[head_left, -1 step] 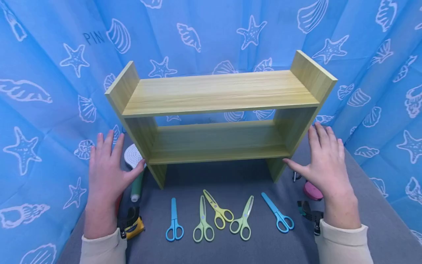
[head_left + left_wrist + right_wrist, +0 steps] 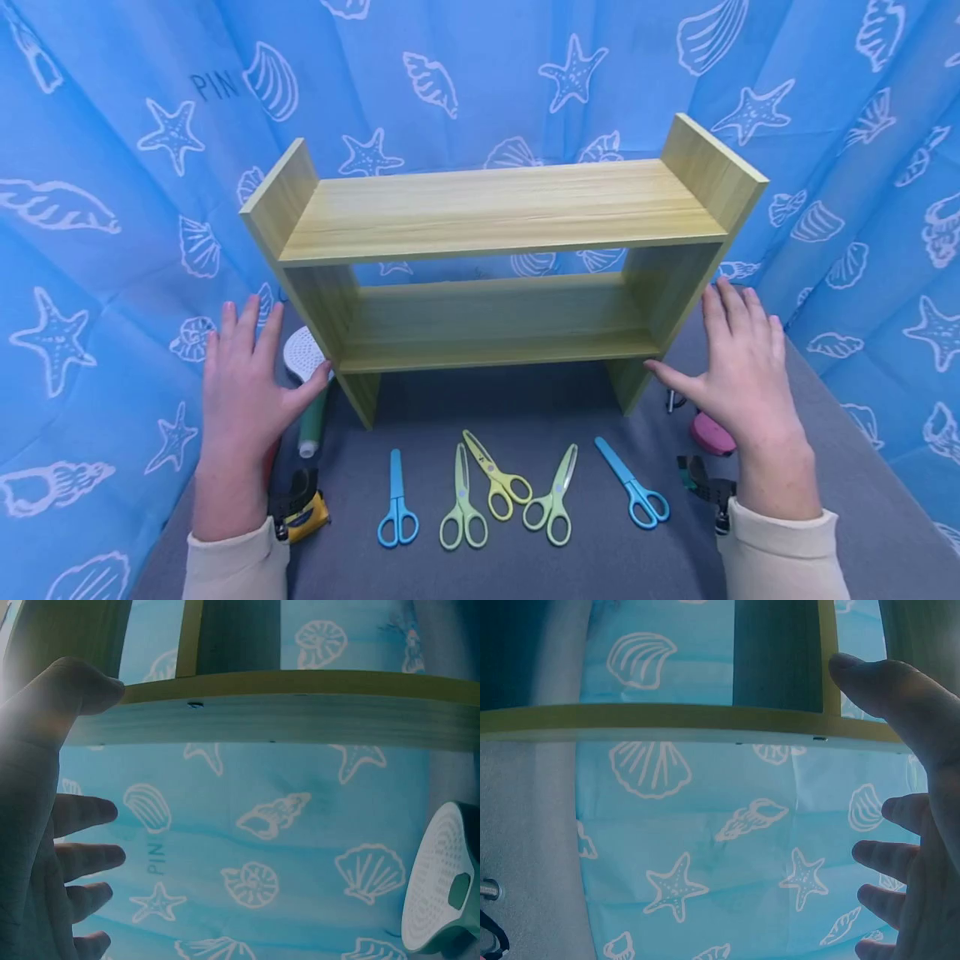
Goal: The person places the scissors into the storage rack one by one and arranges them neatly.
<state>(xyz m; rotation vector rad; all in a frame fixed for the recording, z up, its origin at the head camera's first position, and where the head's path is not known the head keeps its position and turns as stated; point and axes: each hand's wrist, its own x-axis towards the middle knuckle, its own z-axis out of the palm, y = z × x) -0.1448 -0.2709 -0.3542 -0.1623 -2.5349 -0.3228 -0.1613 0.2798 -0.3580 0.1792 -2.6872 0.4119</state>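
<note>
A light wood-grain two-tier shelf (image 2: pixel 495 208) stands upright on the grey table, with raised panels at both ends. My left hand (image 2: pixel 243 383) is beside its left panel, fingers spread and pointing forward, the thumb tip right at the panel's front edge. On the other side my right hand (image 2: pixel 738 371) has its fingers straight and its thumb reaching to the right panel's lower edge. In each wrist view the thumb overlaps the shelf edge (image 2: pixel 300 682), (image 2: pixel 690 716), while the other fingers are apart from it. Neither palm holds anything.
In front of the shelf lie blue scissors (image 2: pixel 396 500), green scissors (image 2: pixel 462 500) and yellow scissors (image 2: pixel 497 475), several in all. A shower head (image 2: pixel 303 354) and a yellow-black tape measure (image 2: pixel 307 517) are near the left hand; a pink round object (image 2: pixel 711 433) is by the right. Behind hangs a blue shell-patterned curtain (image 2: pixel 465 83).
</note>
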